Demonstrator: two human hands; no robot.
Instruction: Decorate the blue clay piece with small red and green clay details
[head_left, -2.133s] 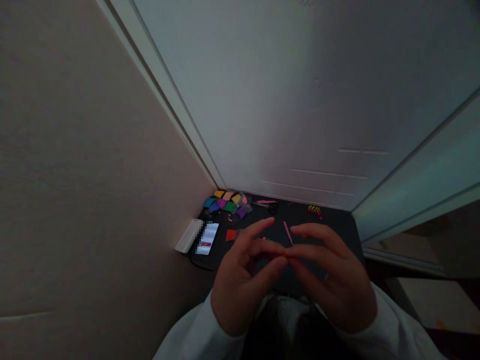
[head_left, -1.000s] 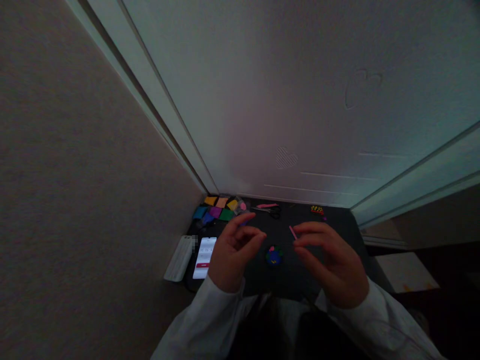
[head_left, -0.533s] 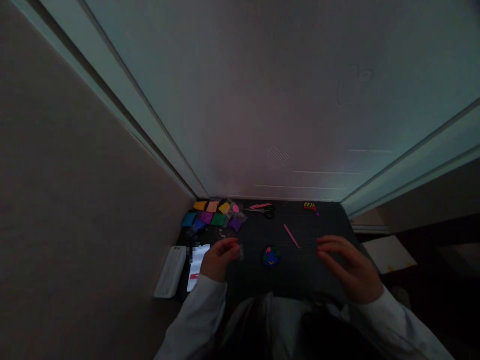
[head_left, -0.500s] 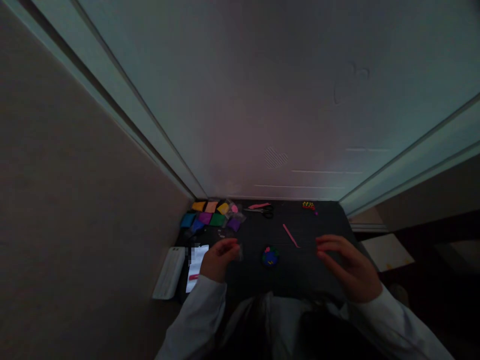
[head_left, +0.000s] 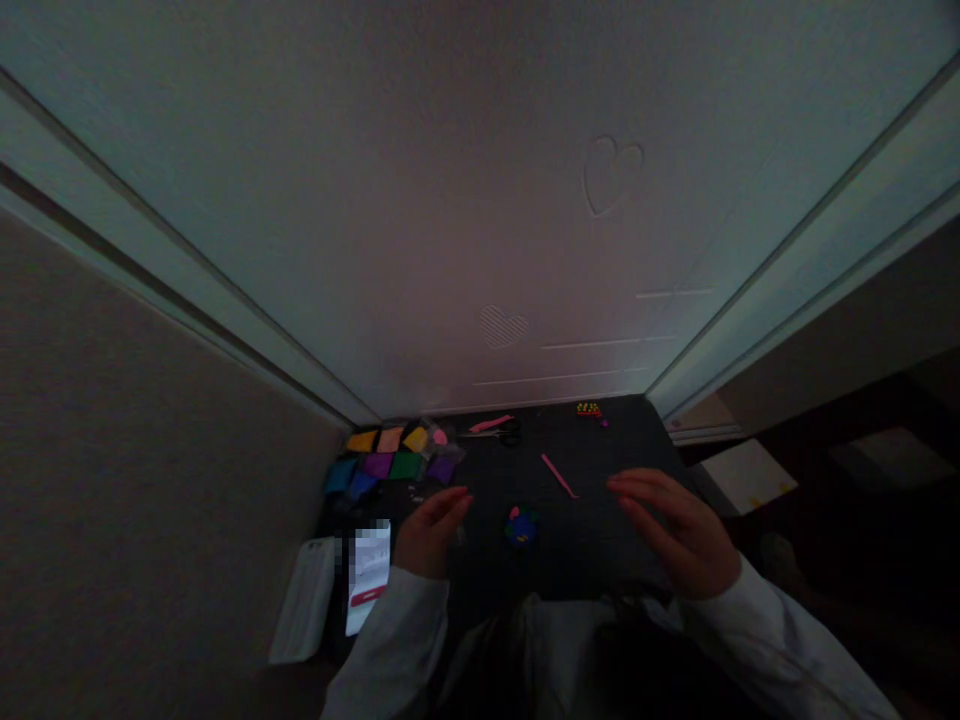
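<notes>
Right hand [head_left: 679, 535] is hovering, thumb and fingers parted; left hand [head_left: 426, 538] is holding its fingers curled, grip undeterminable. Blue round piece [head_left: 520, 530] is lying between them on dark table [head_left: 637, 440], near pink tool [head_left: 558, 475].

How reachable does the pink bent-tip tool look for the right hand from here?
Probably yes: the right hand is just to the right of the pink bent-tip tool, its fingers slightly parted, and nothing visible blocks the way.
</notes>
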